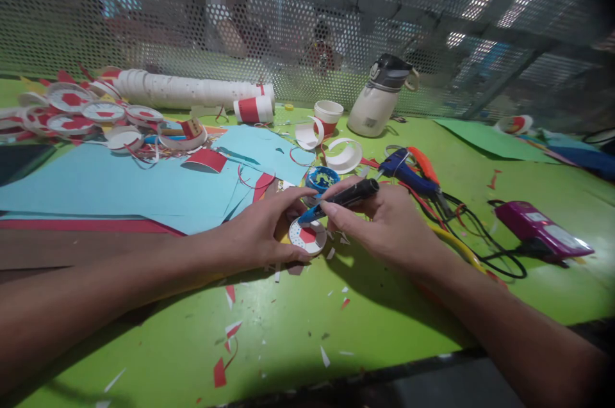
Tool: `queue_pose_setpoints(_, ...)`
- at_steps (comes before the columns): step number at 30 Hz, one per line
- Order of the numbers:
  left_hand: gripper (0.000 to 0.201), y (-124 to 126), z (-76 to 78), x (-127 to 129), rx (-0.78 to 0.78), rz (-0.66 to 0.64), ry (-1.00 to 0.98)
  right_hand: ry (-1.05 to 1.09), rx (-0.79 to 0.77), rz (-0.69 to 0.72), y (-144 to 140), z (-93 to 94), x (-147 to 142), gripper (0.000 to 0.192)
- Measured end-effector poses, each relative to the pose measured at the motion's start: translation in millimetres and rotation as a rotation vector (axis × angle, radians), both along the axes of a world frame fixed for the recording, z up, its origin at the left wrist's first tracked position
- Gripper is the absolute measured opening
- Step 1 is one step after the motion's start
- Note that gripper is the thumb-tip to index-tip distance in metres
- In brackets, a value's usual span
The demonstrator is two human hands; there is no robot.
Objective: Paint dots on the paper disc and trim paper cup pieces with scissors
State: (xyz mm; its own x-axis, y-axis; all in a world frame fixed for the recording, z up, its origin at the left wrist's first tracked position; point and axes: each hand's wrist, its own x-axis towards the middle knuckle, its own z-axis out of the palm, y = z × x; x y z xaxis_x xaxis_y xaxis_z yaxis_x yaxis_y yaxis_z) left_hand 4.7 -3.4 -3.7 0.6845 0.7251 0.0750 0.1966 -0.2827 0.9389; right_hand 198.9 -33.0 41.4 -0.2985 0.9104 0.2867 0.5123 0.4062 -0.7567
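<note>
Pinning the round paper disc [308,237] flat to the green table [384,325], the left hand [262,232] steadies it. Just right of the disc, the right hand [384,222] clamps a black pen [342,198], tip angled onto it.

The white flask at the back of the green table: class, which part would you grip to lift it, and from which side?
Probably the loop handle on the lid of the white flask, approached from the right, where the loop juts out. The flask leans left, so its smooth body seems a less sure hold.

Black pen [348,195] with blue tip lies slanted over a flat white-and-red paper disc [308,237]
</note>
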Motion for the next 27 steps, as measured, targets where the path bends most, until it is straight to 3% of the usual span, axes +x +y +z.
queue_pose_setpoints(8, 0.064, -0.4, -1.7, -0.8, 0.007, 0.014, 0.003, -0.013, 0.020, -0.001, 0.9, -1.5, -0.2, 0.011)
queue_pose_setpoints(14, 0.063, -1.0, -3.1, -0.3, -0.114, -0.049, -0.059, -0.011, 0.015, 0.000, 1.3, -0.6, 0.4, 0.010)
queue_pose_setpoints(27, 0.064, -2.0, 1.4, 0.6, -0.083, -0.011, -0.031, -0.030, 0.040, -0.009, 1.5, -1.1, -0.2, 0.012)
